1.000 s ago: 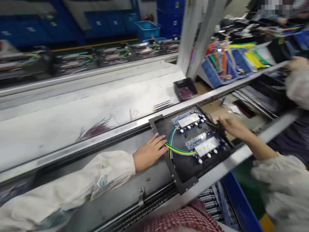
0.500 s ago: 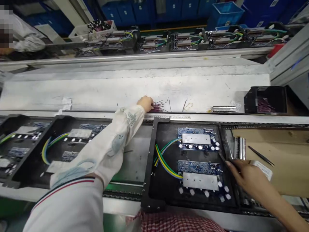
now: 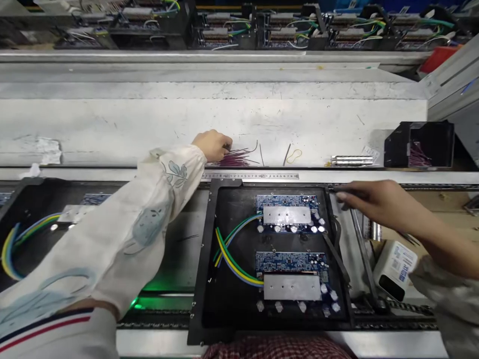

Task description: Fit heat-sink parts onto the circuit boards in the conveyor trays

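Purple wires in a loose heap on a scuffed white bench, just above a steel ruler. Left hand at the heap's left end, fingers curled and pressed together, any pinch hidden behind the knuckles. Right hand over the right edge of a black tray, fingers together and outstretched, any hold impossible to tell. In the tray, two blue circuit boards under aluminium plates, with green, yellow and blue wires running to them. Farther right, a black bin of more purple wires, steel bars beside it, and a white labelled box below the right wrist.
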`<state>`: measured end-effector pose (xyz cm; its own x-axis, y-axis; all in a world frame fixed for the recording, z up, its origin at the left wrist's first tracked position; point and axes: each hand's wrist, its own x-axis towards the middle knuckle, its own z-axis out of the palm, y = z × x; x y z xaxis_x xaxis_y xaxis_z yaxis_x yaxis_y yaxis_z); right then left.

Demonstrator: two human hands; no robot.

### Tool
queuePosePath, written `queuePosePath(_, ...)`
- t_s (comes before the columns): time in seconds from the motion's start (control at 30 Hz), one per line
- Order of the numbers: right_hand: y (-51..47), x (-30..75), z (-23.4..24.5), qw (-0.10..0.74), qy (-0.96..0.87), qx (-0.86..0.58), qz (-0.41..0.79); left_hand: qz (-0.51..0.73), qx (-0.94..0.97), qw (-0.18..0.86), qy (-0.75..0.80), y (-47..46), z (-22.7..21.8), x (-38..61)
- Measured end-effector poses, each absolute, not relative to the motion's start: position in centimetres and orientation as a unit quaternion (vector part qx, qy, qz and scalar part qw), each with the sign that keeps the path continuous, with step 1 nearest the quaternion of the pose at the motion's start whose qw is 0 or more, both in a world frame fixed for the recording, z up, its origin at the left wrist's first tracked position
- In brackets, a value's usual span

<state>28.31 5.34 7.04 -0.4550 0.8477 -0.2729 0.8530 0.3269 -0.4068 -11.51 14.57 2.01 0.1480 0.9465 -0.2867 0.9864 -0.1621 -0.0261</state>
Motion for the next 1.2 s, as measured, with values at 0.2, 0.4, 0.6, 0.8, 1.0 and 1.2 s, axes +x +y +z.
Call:
queuePosePath(0.2,9.8,20.6,6.7,-0.066,0.881,0.436,-0.169,-0.048,0.773,0.092,0.626,13.7,2.5,-9.8)
queuePosePath(0.4,10.7,14.2,5.2,-0.016,0.921,0.371,-0.115,0.072,0.838,0.161,0.516,9.5,3.7,-4.4)
queuePosePath(0.6,9.7,16.3,4.8,-0.052,0.899,0.408,-0.148,0.235,0.777,0.178,0.557,7.3,3.3,-3.8)
queuePosePath(0.8,8.3,17.6,5.0,-0.095,0.853,0.420,-0.297,0.115,0.860,0.074,0.491,5.6,3.4,-2.6)
queuePosePath(1.0,8.0,18.3,3.2,-0.063,0.880,0.329,-0.338,0.121,0.817,0.208,0.524,4.3,2.7,-1.1)
queuePosePath(1.2,7.3,18.3,0.9,-0.107,0.858,0.359,-0.352,0.174,0.721,0.388,0.547,4.2,1.2,-0.7)
